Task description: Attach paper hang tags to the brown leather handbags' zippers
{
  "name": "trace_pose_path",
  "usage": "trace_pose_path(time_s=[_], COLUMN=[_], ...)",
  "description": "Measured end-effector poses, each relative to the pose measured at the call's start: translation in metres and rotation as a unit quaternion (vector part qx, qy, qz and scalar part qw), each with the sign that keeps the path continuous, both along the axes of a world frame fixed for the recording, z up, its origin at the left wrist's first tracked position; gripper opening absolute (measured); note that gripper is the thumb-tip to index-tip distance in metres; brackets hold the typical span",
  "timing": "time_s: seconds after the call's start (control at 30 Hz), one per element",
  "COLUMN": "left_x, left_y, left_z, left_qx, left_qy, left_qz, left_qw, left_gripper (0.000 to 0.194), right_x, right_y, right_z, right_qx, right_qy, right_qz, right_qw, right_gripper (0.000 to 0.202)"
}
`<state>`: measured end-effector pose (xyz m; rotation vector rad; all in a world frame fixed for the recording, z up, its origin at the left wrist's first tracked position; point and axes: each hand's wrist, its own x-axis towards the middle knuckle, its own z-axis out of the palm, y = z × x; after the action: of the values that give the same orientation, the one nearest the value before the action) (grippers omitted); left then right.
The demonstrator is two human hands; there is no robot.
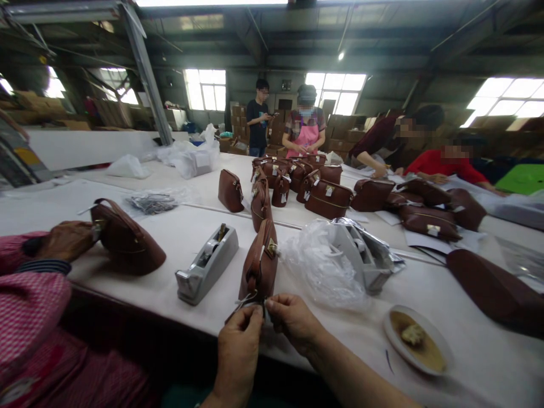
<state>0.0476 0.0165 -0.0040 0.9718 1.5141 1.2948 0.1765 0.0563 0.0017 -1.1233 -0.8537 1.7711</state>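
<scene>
A brown leather bag point(262, 263) stands at the table's front edge, its near end toward me, with a gold clasp and a white tag on its side. Both my hands meet at that near end. My left hand point(241, 340) pinches a thin white string there. Close beside it, my right hand point(293, 320) has thumb and forefinger pressed together at the bag's lower corner; what lies between them is too small to make out.
Left of the bag is a grey tape dispenser point(208, 263); to the right are clear plastic point(325, 266), a second dispenser point(365, 255) and a dish point(419, 340). Brown bags point(327, 198) fill the middle. A neighbour's hand point(70, 241) holds another bag point(127, 238); several people stand beyond.
</scene>
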Motion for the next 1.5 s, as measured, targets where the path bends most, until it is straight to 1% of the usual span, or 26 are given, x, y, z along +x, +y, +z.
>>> trace_pose_path(time_s=[0.07,0.13,0.17,0.23,0.3,0.37,0.43,0.5,0.57,0.67,0.7,0.77,0.87,1.0,1.07,1.13,1.2,1.3,1.37,1.43,1.5], left_x=[0.0,-0.001,-0.001,-0.001,-0.002,-0.004,-0.007,-0.009,-0.01,-0.008,-0.007,-0.004,-0.003,-0.004,-0.005,-0.005,-0.004,-0.003,-0.003,-0.004,-0.005], left_y=[-0.001,-0.001,0.0,0.0,0.001,0.0,-0.002,-0.005,-0.008,-0.011,-0.011,-0.011,-0.007,-0.004,-0.004,-0.004,-0.004,-0.003,-0.002,-0.002,-0.002], left_z=[0.007,0.013,0.014,0.015,0.013,0.01,0.009,0.008,0.007,0.007,0.007,0.009,0.011,0.011,0.01,0.011,0.011,0.01,0.008,0.006,0.006], left_qx=[0.027,0.085,0.126,0.212,0.272,0.307,0.32,0.305,0.266,0.168,0.131,0.074,0.042,0.049,0.058,0.067,0.08,0.107,0.119,0.126,0.134], left_qy=[0.074,0.158,0.197,0.266,0.326,0.367,0.378,0.354,0.303,0.199,0.167,0.131,0.154,0.197,0.216,0.236,0.251,0.27,0.28,0.289,0.298], left_qz=[-0.003,0.0,-0.002,-0.019,-0.038,-0.05,-0.069,-0.094,-0.086,-0.055,-0.061,-0.081,-0.074,-0.071,-0.061,-0.051,-0.044,-0.043,-0.047,-0.052,-0.05], left_qw=[0.997,0.984,0.972,0.94,0.905,0.877,0.866,0.879,0.911,0.964,0.975,0.985,0.984,0.977,0.973,0.968,0.964,0.956,0.951,0.948,0.944], left_gripper=[0.027,0.021,0.019,0.019,0.018,0.015,0.018,0.023,0.023,0.026,0.029,0.033,0.034,0.03,0.028,0.027,0.026,0.027,0.028,0.028,0.028], right_x=[-0.001,-0.002,-0.003,-0.004,-0.004,-0.004,-0.003,-0.002,-0.001,-0.001,-0.002,-0.003,-0.003,0.001,0.005,0.008,0.008,0.004,-0.001,-0.006,-0.01], right_y=[0.0,0.0,0.0,0.0,0.0,0.0,0.0,0.001,0.002,0.003,0.003,0.004,0.003,0.001,0.0,-0.001,-0.003,-0.005,-0.006,-0.005,-0.004], right_z=[0.003,0.005,0.006,0.005,0.001,-0.003,-0.006,-0.008,-0.008,-0.007,-0.007,-0.007,-0.006,-0.004,0.0,0.004,0.011,0.021,0.027,0.029,0.029], right_qx=[0.008,0.014,0.016,0.02,0.02,0.012,-0.003,-0.02,-0.039,-0.055,-0.054,-0.049,-0.041,-0.026,-0.016,-0.001,0.021,0.072,0.109,0.126,0.129], right_qy=[-0.029,-0.052,-0.058,-0.056,-0.041,-0.012,0.027,0.056,0.066,0.065,0.064,0.062,0.06,0.068,0.048,-0.001,-0.076,-0.2,-0.264,-0.293,-0.283], right_qz=[-0.004,-0.01,-0.009,0.003,0.015,0.021,0.027,0.041,0.054,0.048,0.042,0.028,0.021,0.056,0.05,0.025,-0.004,-0.041,-0.045,-0.042,-0.04], right_qw=[1.0,0.998,0.998,0.998,0.999,1.0,0.999,0.997,0.996,0.995,0.996,0.997,0.997,0.996,0.997,1.0,0.997,0.976,0.957,0.947,0.95], right_gripper=[0.042,0.041,0.041,0.04,0.04,0.041,0.042,0.044,0.046,0.047,0.047,0.046,0.045,0.044,0.046,0.048,0.046,0.038,0.03,0.021,0.015])
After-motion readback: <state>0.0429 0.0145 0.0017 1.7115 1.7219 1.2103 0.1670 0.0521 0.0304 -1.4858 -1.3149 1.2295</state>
